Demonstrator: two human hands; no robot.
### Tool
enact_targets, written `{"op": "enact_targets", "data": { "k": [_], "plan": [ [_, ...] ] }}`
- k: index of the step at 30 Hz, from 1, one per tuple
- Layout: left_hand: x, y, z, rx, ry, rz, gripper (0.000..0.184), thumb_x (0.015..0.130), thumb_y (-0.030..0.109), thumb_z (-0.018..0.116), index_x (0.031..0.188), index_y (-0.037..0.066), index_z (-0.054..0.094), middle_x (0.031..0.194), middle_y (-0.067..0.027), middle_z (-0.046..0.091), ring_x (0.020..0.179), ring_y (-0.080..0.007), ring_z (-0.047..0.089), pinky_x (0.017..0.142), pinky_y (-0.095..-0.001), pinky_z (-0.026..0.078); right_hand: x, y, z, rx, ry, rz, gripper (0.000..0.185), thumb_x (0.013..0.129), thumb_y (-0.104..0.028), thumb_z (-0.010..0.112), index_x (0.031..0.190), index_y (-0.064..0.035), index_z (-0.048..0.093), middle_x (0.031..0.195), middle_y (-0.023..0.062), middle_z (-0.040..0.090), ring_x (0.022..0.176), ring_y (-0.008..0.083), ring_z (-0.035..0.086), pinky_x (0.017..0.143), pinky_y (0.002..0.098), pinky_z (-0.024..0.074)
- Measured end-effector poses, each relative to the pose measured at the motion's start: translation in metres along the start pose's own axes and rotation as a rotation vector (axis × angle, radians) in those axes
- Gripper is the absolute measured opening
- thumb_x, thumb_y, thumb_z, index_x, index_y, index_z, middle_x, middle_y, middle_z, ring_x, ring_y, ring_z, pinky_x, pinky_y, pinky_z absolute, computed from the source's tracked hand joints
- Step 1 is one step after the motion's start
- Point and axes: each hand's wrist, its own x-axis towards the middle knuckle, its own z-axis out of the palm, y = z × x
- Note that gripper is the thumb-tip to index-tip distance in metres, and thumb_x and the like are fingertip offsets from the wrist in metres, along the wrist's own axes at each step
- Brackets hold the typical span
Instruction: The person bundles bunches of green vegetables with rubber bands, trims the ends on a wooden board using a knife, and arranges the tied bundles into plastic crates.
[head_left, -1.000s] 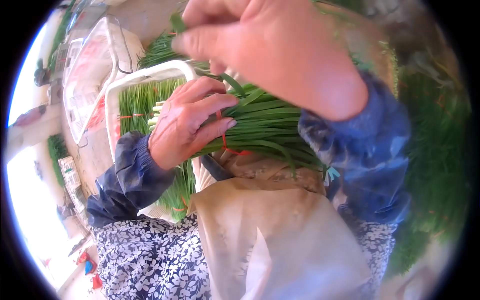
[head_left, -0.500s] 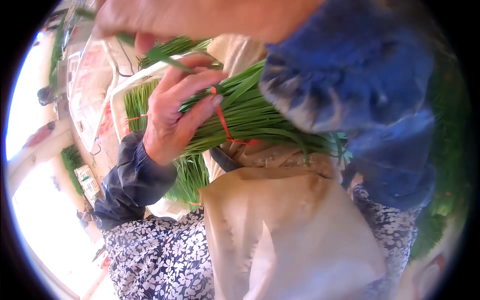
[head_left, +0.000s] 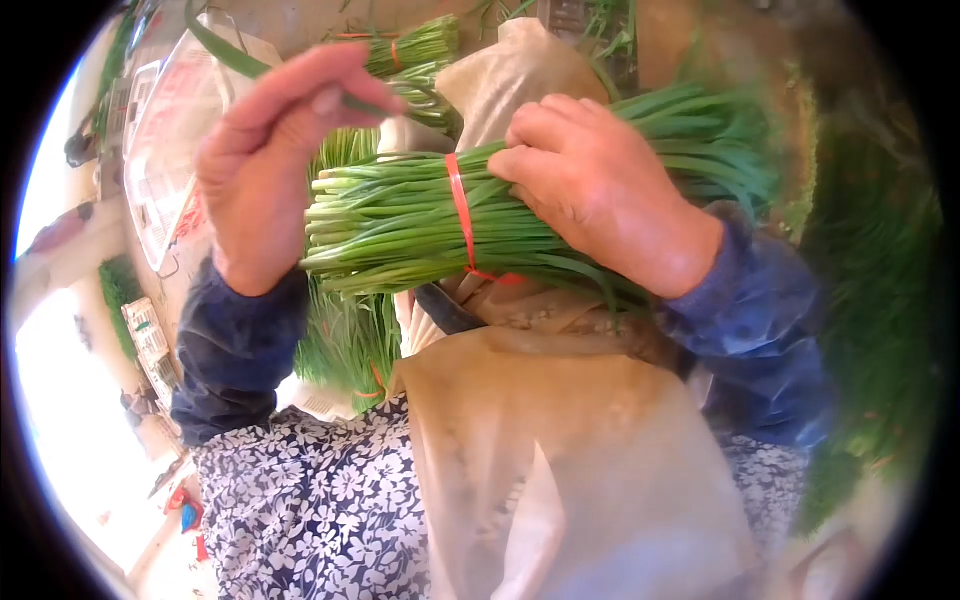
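Note:
A thick bunch of garlic chives (head_left: 400, 220) lies across my lap with its cut ends to the left. A red tie (head_left: 461, 210) runs round it. My right hand (head_left: 605, 190) is closed over the top of the bunch, to the right of the tie. Raised above the cut ends, my left hand (head_left: 270, 160) pinches a single loose green leaf (head_left: 225, 48), which passes behind its fingers and sticks out on both sides. This hand is apart from the bunch.
More tied chive bunches (head_left: 425, 50) lie beyond my lap, and others (head_left: 350, 340) are at my left. A clear plastic crate (head_left: 165, 170) stands at the far left. A large green heap (head_left: 870, 300) fills the right side. A beige apron (head_left: 570, 440) covers my lap.
My left hand has let go of the bunch and moved up and left. My right hand has come down from the upper left onto the bunch. The leaf is now in my left hand.

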Motion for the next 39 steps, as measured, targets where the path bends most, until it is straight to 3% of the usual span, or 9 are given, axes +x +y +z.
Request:
{"op": "enact_targets", "data": {
  "k": [5, 8, 10, 11, 19, 33, 36, 38, 39],
  "plan": [
    [0.028, 0.048, 0.027, 0.232, -0.352, 0.058, 0.051, 0.096, 0.009, 0.055, 0.146, 0.002, 0.044, 0.143, -0.0212, 0.051, 0.118, -0.0292, 0.061, 0.101, -0.0408, 0.048, -0.005, -0.024, 0.016, -0.188, 0.119, -0.109, 0.012, 0.070, -0.016, 0.063, 0.077, -0.0069, 0.066, 0.086, 0.0076, 0.057, 0.090, 0.0240, 0.055, 0.075, 0.0386, 0.0437],
    [0.030, 0.040, 0.026, 0.727, -0.614, 0.484, 0.100, 0.077, 0.044, 0.080, 0.152, 0.001, 0.031, 0.155, -0.0213, 0.036, 0.144, -0.0329, 0.035, 0.117, -0.0451, 0.028, -0.013, -0.057, 0.028, -0.241, 0.183, -0.076, 0.016, 0.067, -0.017, 0.065, 0.077, -0.0045, 0.063, 0.082, 0.0092, 0.054, 0.083, 0.0242, 0.056, 0.068, 0.0340, 0.0450],
    [0.018, 0.022, 0.017, 0.854, -0.715, 0.238, 0.130, 0.056, 0.051, 0.090, 0.153, -0.005, 0.024, 0.156, -0.0225, 0.033, 0.147, -0.0355, 0.029, 0.120, -0.0453, 0.021, -0.020, -0.073, 0.030, -0.233, 0.067, 0.132, 0.014, 0.068, -0.017, 0.065, 0.075, -0.0043, 0.064, 0.079, 0.0096, 0.059, 0.073, 0.0233, 0.062, 0.058, 0.0331, 0.0477],
    [0.010, 0.018, 0.021, 0.938, -0.677, 0.165, 0.121, 0.060, 0.052, 0.086, 0.152, -0.002, 0.029, 0.152, -0.0247, 0.039, 0.141, -0.0393, 0.038, 0.115, -0.0474, 0.032, -0.020, -0.069, 0.029, -0.246, 0.076, 0.158, 0.014, 0.068, -0.017, 0.065, 0.075, -0.0043, 0.064, 0.079, 0.0096, 0.059, 0.073, 0.0233, 0.062, 0.058, 0.0331, 0.0477],
    [-0.045, -0.026, 0.033, 1.021, -0.776, 0.000, 0.117, 0.053, 0.035, 0.089, 0.149, -0.002, 0.034, 0.139, -0.0236, 0.049, 0.121, -0.0416, 0.051, 0.102, -0.0475, 0.038, -0.015, -0.068, 0.049, 0.028, 0.063, 0.191, 0.020, 0.067, -0.015, 0.066, 0.078, 0.0014, 0.068, 0.066, 0.0184, 0.066, 0.062, 0.0298, 0.069, 0.052, 0.0394, 0.0520],
    [-0.070, -0.012, 0.082, 1.063, -0.566, 0.211, 0.087, 0.066, 0.024, 0.075, 0.138, -0.005, 0.038, 0.123, -0.0172, 0.055, 0.101, -0.0353, 0.053, 0.085, -0.0440, 0.040, -0.076, -0.099, 0.001, 0.588, -0.098, 0.248, 0.008, 0.082, -0.012, 0.069, 0.088, -0.0069, 0.067, 0.069, 0.0166, 0.063, 0.060, 0.0343, 0.062, 0.057, 0.0413, 0.0513],
    [-0.070, -0.004, 0.059, 0.983, -0.569, 0.182, 0.089, 0.059, 0.023, 0.081, 0.135, -0.004, 0.042, 0.123, -0.0167, 0.056, 0.102, -0.0352, 0.054, 0.088, -0.0435, 0.041, -0.094, -0.080, -0.068, 0.353, 0.350, 0.766, 0.017, 0.088, -0.010, 0.067, 0.104, -0.0031, 0.068, 0.079, 0.0122, 0.065, 0.064, 0.0200, 0.063, 0.061, 0.0283, 0.0514],
    [-0.070, 0.004, 0.047, 0.961, -0.527, 0.183, 0.095, 0.053, 0.022, 0.085, 0.135, -0.002, 0.044, 0.122, -0.0163, 0.057, 0.104, -0.0353, 0.054, 0.092, -0.0434, 0.041, -0.119, -0.040, -0.112, -0.547, 0.312, 0.824, 0.026, 0.090, -0.006, 0.063, 0.115, -0.0023, 0.067, 0.102, 0.0146, 0.068, 0.088, 0.0273, 0.066, 0.081, 0.0347, 0.0535],
    [-0.073, 0.006, 0.041, 0.983, -0.501, 0.194, 0.096, 0.052, 0.022, 0.086, 0.136, 0.000, 0.045, 0.122, -0.0163, 0.058, 0.106, -0.0352, 0.055, 0.095, -0.0441, 0.041, -0.118, -0.037, -0.115, -0.564, 0.313, 0.833, 0.026, 0.090, -0.006, 0.063, 0.115, -0.0023, 0.067, 0.102, 0.0146, 0.068, 0.088, 0.0273, 0.066, 0.081, 0.0347, 0.0535]
  ]
}}
